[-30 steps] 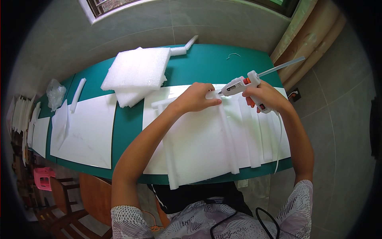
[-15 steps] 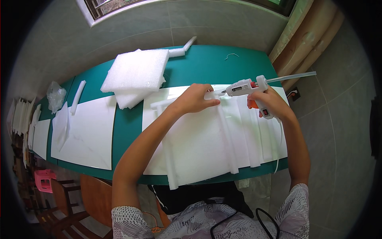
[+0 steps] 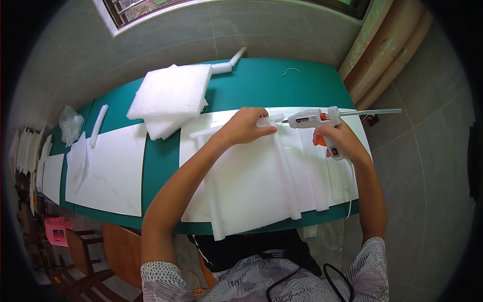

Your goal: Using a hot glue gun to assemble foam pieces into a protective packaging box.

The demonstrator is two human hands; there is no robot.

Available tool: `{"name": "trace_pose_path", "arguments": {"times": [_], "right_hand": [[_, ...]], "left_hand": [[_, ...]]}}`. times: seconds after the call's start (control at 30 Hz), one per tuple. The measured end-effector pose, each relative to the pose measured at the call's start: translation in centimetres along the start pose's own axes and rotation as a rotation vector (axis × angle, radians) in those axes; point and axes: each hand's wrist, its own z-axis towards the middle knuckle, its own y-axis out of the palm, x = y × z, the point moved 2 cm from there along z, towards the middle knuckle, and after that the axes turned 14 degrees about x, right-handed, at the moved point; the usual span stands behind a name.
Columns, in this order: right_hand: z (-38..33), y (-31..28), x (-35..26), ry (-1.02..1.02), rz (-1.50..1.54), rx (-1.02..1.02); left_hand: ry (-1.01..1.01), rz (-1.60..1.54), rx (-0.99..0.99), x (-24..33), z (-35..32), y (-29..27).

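My right hand (image 3: 340,140) is wrapped round the handle of a white hot glue gun (image 3: 313,119), a finger at its orange trigger. A clear glue stick (image 3: 378,111) sticks out of its back, and its nozzle points left at the far right corner of a foam frame. My left hand (image 3: 246,126) pinches the white foam strip (image 3: 270,121) along the far edge of that frame. The frame's white foam sheet (image 3: 250,176) lies flat, with a strip along its left side and another foam strip (image 3: 287,176) along its right. My left wrist hides part of the far strip.
More white foam pieces (image 3: 313,176) lie right of the sheet. A stack of thick foam blocks (image 3: 171,90) stands further back on the green table (image 3: 261,83). At left are white boards (image 3: 113,171), a foam strip (image 3: 99,126) and a clear plastic bag (image 3: 70,125). The gun's cord hangs past the table edge.
The glue gun has shifted slightly right and its back end has dropped, so it points more level. My left hand has stayed on the strip.
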Motion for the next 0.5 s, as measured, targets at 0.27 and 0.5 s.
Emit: {"name": "trace_pose_path", "arguments": {"times": [0.27,0.5], "right_hand": [[-0.13,0.14,0.02,-0.003,0.034,-0.006],[-0.4,0.03,0.29,0.016,0.073,-0.013]], "left_hand": [[-0.01,-0.002,-0.027,-0.13,-0.01,-0.32],[-0.001,0.034,-0.07,0.22,-0.01,-0.89]]}}
